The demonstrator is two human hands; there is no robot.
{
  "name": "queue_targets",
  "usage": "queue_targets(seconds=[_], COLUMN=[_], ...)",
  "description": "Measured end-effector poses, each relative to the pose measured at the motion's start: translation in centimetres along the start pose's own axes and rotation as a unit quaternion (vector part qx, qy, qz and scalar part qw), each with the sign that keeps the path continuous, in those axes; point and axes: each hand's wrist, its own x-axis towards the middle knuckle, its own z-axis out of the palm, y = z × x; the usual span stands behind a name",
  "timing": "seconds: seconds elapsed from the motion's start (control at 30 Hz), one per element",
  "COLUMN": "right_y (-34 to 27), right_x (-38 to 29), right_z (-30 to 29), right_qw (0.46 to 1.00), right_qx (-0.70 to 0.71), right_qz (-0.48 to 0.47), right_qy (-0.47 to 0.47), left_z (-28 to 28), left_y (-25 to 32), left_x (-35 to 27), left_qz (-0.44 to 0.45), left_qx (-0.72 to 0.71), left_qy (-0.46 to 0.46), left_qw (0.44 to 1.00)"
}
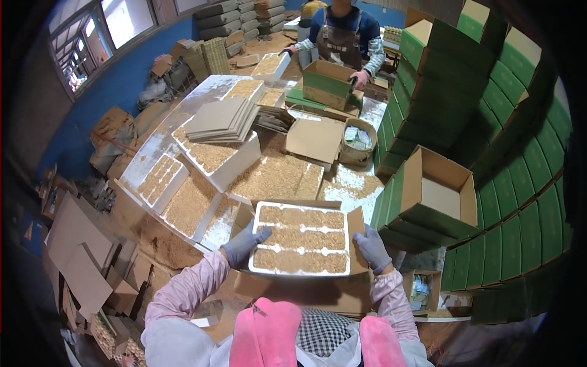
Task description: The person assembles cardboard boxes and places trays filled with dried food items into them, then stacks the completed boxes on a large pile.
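Observation:
In front of me, a white foam tray (300, 252) filled with sawdust-like material in three rows sits at an open cardboard box (356, 225), whose flaps stand up around it. My left hand (243, 245), in a grey glove, holds the tray's left side, its thumb over the rim. My right hand (373, 250), gloved alike, grips the box's right flap beside the tray. The fingers beneath are hidden on both sides. Below the tray lies a brown cardboard flap (302, 291).
More foam trays (224, 174) and stacked cardboard sheets (222, 119) lie on the table. Green cartons (518, 215) rise at right, near an open carton (438, 197) and a box of small packets (419, 291). Across the table, a co-worker (341, 41) touches a tray and a carton.

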Motion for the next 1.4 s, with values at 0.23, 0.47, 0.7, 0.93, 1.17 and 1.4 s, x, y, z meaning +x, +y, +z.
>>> queue_targets(seconds=[0.23, 0.47, 0.7, 0.93, 1.17, 1.4], right_y=[0.2, -2.3, -4.9, -5.6, -2.4, 6.8], right_x=[-0.1, -0.9, -0.9, -0.6, -6.2, -16.5], right_z=[0.3, 2.6, 4.6, 4.2, 2.2, -12.9], right_qw=[0.96, 0.859, 0.928, 0.954, 0.945, 0.842], right_qx=[-0.269, -0.502, -0.365, -0.273, -0.204, -0.352], right_qz=[-0.08, -0.098, 0.039, 0.06, -0.156, 0.299], right_qy=[-0.011, -0.029, 0.065, 0.104, 0.203, 0.28], left_z=[0.2, -16.2, -18.7, -18.8, -17.8, -19.6], left_y=[1.6, 16.2, 14.1, 13.5, 13.3, 15.2], left_x=[0.0, 13.6, 19.7, 17.7, 15.6, 14.4], left_qz=[0.196, 0.289, -0.048, 0.298, 0.131, 0.426], left_qx=[0.5, 0.605, 0.718, 0.823, 0.698, 0.734], left_qy=[0.095, 0.399, 0.261, 0.284, 0.265, 0.233], left_qw=[0.838, 0.625, 0.643, 0.392, 0.653, 0.475])
